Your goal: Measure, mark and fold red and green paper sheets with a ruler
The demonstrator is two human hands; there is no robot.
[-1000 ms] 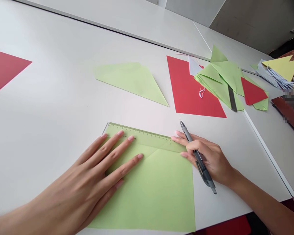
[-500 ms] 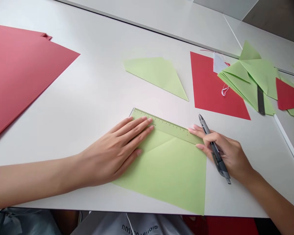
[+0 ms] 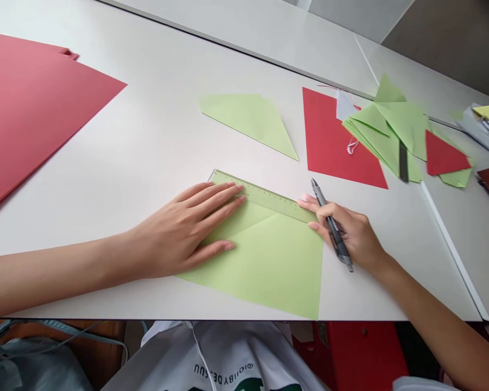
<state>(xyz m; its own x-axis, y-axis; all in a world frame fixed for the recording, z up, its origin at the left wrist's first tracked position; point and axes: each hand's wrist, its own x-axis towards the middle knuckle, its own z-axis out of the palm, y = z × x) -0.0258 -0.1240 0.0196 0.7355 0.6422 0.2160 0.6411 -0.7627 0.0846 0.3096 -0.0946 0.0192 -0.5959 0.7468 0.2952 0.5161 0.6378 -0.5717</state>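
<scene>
A clear ruler (image 3: pixel 264 196) lies along the upper edge of a light green paper sheet (image 3: pixel 273 266), which has a diagonal crease near its top. My left hand (image 3: pixel 187 228) rests flat across the ruler's left part and the sheet, fingers stretched out and thumb apart. At the ruler's right end, my right hand (image 3: pixel 346 231) touches it with its fingertips. That same hand holds a grey and black pen (image 3: pixel 331 224) between its fingers, the tip pointing up and away from the paper.
A folded green paper piece (image 3: pixel 250 122) lies beyond the ruler. Large red sheets (image 3: pixel 36 108) are at left. Toward the right lie a red sheet (image 3: pixel 334 146), stacked green folded papers (image 3: pixel 399 125) with a dark strip (image 3: pixel 403 162), and a small red piece (image 3: pixel 446 153). The table's front edge is near.
The view has shifted, so everything on the table appears higher and further left. My left thumb has spread further from the fingers. Ruler and pen keep about the same place relative to the sheet.
</scene>
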